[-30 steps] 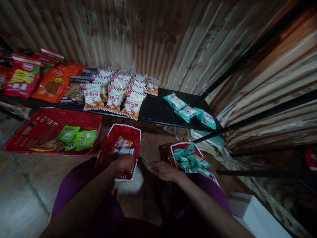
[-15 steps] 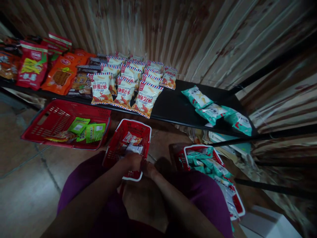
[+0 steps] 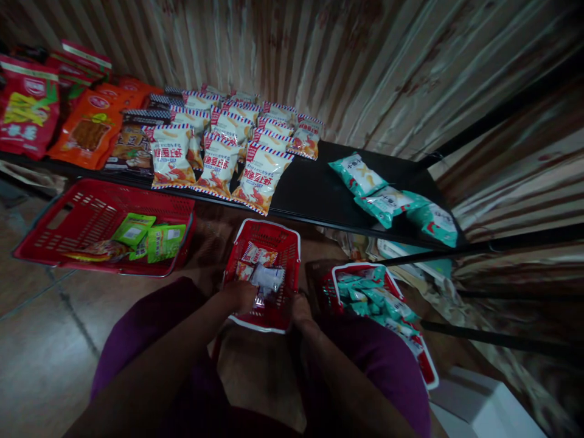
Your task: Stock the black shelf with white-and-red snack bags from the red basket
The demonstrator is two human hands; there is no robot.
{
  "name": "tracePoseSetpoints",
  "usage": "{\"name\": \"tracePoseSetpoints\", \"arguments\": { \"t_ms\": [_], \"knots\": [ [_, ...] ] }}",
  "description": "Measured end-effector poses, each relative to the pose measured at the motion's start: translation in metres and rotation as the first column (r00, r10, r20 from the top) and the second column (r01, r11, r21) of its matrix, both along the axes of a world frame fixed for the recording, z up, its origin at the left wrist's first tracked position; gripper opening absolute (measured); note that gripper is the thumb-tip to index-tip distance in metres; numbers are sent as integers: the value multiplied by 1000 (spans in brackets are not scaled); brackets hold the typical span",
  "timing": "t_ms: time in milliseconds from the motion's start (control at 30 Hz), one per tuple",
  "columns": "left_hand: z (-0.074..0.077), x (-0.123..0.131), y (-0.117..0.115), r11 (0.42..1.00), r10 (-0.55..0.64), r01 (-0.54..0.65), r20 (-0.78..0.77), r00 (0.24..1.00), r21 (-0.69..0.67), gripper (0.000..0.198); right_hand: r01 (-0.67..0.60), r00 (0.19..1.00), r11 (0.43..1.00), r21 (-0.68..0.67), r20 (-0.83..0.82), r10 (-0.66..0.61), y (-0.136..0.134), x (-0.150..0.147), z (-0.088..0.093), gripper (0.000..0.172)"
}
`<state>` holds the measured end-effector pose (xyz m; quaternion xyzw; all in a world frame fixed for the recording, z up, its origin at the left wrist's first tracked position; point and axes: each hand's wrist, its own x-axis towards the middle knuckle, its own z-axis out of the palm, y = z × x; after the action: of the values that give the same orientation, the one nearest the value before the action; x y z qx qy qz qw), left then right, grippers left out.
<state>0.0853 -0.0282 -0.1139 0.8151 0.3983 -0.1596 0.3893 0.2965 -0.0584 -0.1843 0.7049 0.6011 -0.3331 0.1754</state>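
Observation:
Between my knees stands a small red basket (image 3: 292,255) with a white rim. Several striped snack packets (image 3: 259,254) lie inside it, one showing its pale silvery back (image 3: 268,277). My left hand (image 3: 243,295) reaches over the near left side into the basket, beside the packets. Its fingers are dark and partly hidden, so what they hold does not show. At the right wall of the same basket, my right hand (image 3: 302,310) is closed on the rim.
A black shelf (image 3: 314,188) ahead carries striped snack bags (image 3: 262,176), orange bags (image 3: 89,131), red bags (image 3: 28,109) and teal bags (image 3: 360,175). A larger red basket (image 3: 91,201) with green packets stands left. Another basket (image 3: 431,371) of teal packets stands right, near a white box (image 3: 483,401).
The middle basket sits farther right in view, and my right hand has shifted right with it. My left hand has moved toward the basket's left side, uncovering more packets. The view has shifted slightly.

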Motion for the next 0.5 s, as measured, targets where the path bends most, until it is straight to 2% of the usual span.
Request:
{"name": "tracePoseSetpoints", "arguments": {
  "t_ms": [133, 233, 333, 433, 500],
  "knots": [
    [4, 21, 2, 998, -67, 67, -57, 996, -9, 15, 25, 999, 1000, 15, 35, -25, 7, 31, 2, 35],
    [7, 47, 5, 994, -110, 109, -71, 991, -25, 19, 22, 998, 1000, 15, 63, -23, 13, 40, 0, 25],
    [7, 72, 10, 992, -123, 120, -79, 989, -45, 23, 9, 997, 1000, 19, 80, -11, 16, 44, 2, 22],
    [4, 86, 15, 989, -136, 130, -90, 987, -70, 25, 12, 991, 997, 71, 133, -22, 18, 44, 14, 36],
    [1, 89, 17, 988, -143, 136, -90, 986, -79, 25, -7, 986, 982, 189, 166, -25, 24, 41, 23, 46]
  ]
}}
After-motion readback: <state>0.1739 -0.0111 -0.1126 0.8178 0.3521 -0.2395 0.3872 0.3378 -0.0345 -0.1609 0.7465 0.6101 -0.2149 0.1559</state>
